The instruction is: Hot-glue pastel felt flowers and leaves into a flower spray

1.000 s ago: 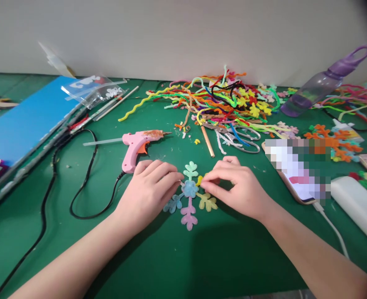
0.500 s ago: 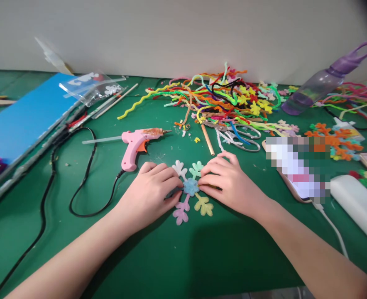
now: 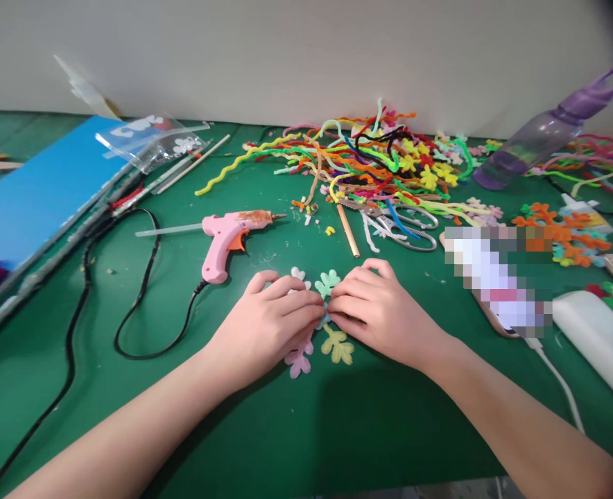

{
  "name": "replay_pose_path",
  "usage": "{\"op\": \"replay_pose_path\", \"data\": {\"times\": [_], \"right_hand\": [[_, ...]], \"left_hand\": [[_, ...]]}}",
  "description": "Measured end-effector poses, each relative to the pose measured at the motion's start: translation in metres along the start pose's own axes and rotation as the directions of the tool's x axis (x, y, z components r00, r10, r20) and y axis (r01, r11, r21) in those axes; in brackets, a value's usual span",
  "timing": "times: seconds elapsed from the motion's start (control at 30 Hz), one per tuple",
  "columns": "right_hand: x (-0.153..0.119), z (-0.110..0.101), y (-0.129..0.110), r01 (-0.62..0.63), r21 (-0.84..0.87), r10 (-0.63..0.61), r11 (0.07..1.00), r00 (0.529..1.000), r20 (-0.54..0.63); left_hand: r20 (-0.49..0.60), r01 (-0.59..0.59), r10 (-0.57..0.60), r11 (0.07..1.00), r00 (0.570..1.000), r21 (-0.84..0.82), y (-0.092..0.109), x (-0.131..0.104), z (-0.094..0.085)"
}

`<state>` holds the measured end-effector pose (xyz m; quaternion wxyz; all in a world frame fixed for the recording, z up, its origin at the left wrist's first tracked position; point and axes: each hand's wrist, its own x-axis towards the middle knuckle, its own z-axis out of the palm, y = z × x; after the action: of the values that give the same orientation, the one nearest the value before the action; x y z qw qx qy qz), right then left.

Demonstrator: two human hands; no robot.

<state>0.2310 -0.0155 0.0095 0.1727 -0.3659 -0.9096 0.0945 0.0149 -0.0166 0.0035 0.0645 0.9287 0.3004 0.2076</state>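
Note:
A pipe-cleaner snowflake (image 3: pixel 338 346) with pastel arms in white, mint, pink and yellow lies flat on the green table. My left hand (image 3: pixel 278 312) reaches over its left side, fingers bent and pressed together at the blue centre. From the right, my right hand (image 3: pixel 376 305) pinches at the same centre, its fingertips almost meeting those of the left. The fingers cover most of the blue flower in the middle and the side arms. Just beyond my left hand lies a pink hot glue gun (image 3: pixel 223 242) with a glue stick in its back end.
A heap of colourful pipe cleaners (image 3: pixel 358 163) lies at the back, with scissors (image 3: pixel 408 229) and a short wooden stick (image 3: pixel 348 232) before it. To the right are a phone (image 3: pixel 494 284), a white device (image 3: pixel 595 339) and a purple bottle (image 3: pixel 535 142). A black cord (image 3: pixel 78 319) runs along the left.
My left hand has moved right over the snowflake's centre, covering the blue flower and more of the white and pink arms. My right hand has closed in slightly. The view has shifted a little.

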Motion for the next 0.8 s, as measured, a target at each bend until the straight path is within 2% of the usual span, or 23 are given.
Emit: {"op": "replay_pose_path", "data": {"times": [0.3,0.57,0.8], "right_hand": [[-0.001,0.005,-0.011,-0.011,-0.171,0.010,0.985,1.000,-0.011],[0.000,0.000,0.001,0.093,-0.195,-0.086,0.976,0.995,0.045],[-0.002,0.000,-0.011,0.014,-0.239,-0.003,0.971,0.999,0.044]], "left_hand": [[0.029,0.052,-0.051,0.999,0.998,-0.012,-0.001,0.001,0.003],[0.051,0.056,-0.056,0.998,0.997,0.004,-0.002,0.003,0.005],[0.051,0.078,-0.078,0.997,0.996,0.001,0.001,0.003,0.002]]}}
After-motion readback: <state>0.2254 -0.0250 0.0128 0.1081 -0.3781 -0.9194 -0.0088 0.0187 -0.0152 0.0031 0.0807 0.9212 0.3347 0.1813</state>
